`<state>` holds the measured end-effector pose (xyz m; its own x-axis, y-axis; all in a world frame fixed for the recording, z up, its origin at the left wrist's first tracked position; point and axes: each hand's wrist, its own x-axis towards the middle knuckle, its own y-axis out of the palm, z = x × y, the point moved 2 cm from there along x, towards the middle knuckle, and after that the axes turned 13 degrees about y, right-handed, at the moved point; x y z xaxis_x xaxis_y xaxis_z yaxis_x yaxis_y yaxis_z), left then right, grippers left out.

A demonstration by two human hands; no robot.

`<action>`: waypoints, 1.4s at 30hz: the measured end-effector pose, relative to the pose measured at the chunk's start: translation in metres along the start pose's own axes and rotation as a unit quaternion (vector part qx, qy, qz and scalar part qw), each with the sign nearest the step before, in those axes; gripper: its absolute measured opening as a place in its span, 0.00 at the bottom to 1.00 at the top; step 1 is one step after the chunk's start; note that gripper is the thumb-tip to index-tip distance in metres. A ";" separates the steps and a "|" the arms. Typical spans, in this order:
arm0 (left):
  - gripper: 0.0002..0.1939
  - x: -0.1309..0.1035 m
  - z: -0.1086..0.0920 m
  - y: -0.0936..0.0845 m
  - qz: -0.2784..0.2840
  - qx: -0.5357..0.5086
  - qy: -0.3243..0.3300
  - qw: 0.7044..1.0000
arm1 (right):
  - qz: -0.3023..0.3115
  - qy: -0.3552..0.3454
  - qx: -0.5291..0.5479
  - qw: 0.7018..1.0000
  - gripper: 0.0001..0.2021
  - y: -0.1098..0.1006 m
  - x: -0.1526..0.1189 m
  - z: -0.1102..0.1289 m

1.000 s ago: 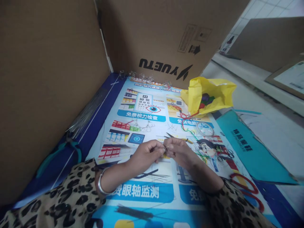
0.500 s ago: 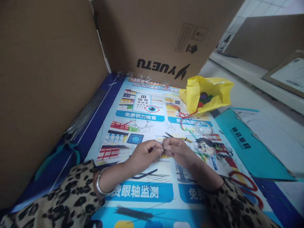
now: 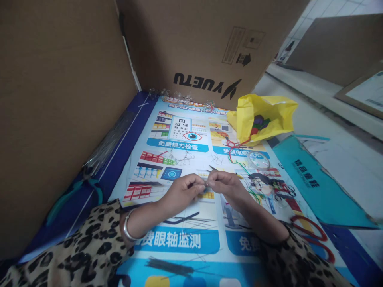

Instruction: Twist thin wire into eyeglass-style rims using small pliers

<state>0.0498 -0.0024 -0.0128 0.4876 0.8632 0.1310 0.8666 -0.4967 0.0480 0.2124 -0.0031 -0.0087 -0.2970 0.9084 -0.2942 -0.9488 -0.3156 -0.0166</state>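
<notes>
Brown cardboard [image 3: 60, 99] walls off my left side, and along its foot a sheaf of thin, pale wires [image 3: 108, 139] lies on the blue strip, with teal-handled pliers [image 3: 75, 195] just nearer me. Next is my left hand [image 3: 184, 190], thumb and forefinger pinched closed on a small piece [image 3: 206, 183], too tiny to make out. Wire curls [image 3: 181, 158] lie beyond that hand, and a dark bundle of wires [image 3: 169, 266] lies nearer me on the printed poster [image 3: 203, 238]. The small piece is between my fingertips, over the middle of the poster. My right hand [image 3: 229, 187] pinches it from the other side, thumb and forefinger closed too, the fingertips of both hands nearly meeting. Farther right, a yellow bag [image 3: 269, 137] gapes behind a clear ring [image 3: 259, 160]; red looped handles [image 3: 324, 233] lie beside my right sleeve [image 3: 299, 259], near teal card [image 3: 317, 183].
</notes>
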 end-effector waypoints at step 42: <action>0.07 0.004 0.000 -0.009 -0.011 0.177 0.151 0.973 | -0.172 -0.163 -0.317 0.918 0.05 0.012 -0.013 0.023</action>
<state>0.0443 0.0054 -0.0125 0.4616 0.7810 0.4206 0.8847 -0.3705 -0.2829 0.2024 -0.0129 0.0165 -0.1052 0.9855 0.1329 -0.7699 0.0039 -0.6381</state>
